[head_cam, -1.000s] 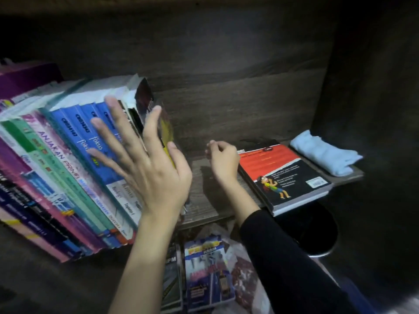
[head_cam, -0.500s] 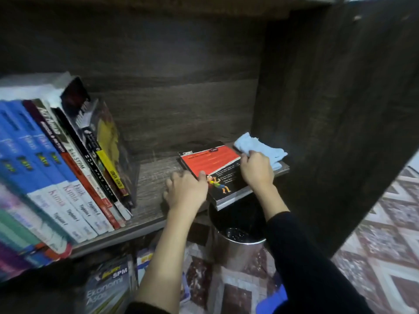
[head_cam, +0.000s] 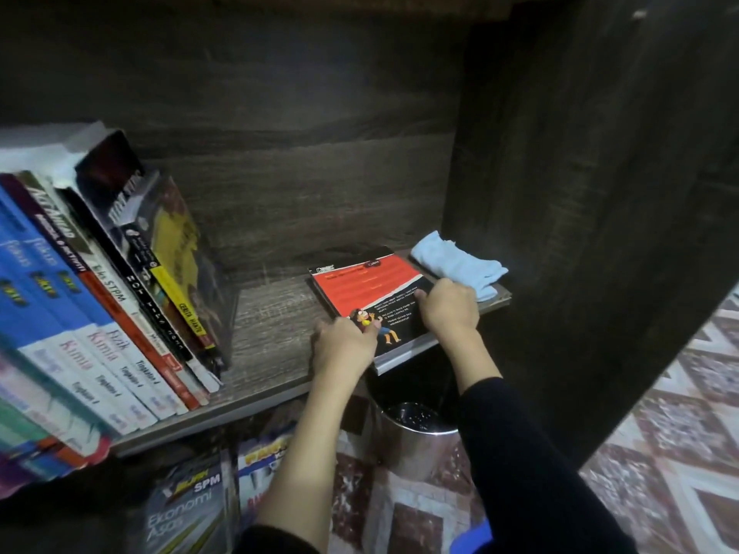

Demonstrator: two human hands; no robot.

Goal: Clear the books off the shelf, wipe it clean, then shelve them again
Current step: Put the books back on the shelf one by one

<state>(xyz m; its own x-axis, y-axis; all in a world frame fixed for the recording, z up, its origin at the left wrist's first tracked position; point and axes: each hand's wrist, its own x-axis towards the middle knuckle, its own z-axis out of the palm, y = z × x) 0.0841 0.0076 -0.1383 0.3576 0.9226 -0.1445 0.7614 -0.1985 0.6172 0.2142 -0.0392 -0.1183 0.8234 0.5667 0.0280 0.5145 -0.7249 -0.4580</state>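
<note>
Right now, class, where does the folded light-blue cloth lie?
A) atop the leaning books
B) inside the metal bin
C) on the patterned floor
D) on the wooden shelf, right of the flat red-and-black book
D: the light-blue cloth rests on the wooden shelf, just right of the red-and-black book.

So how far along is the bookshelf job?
Looks late on: a row of books leans on the shelf, and the blue cloth lies aside. In hand: left hand and right hand grip the flat red-and-black book. Left, probably: standing it up, plus the books below.
</note>
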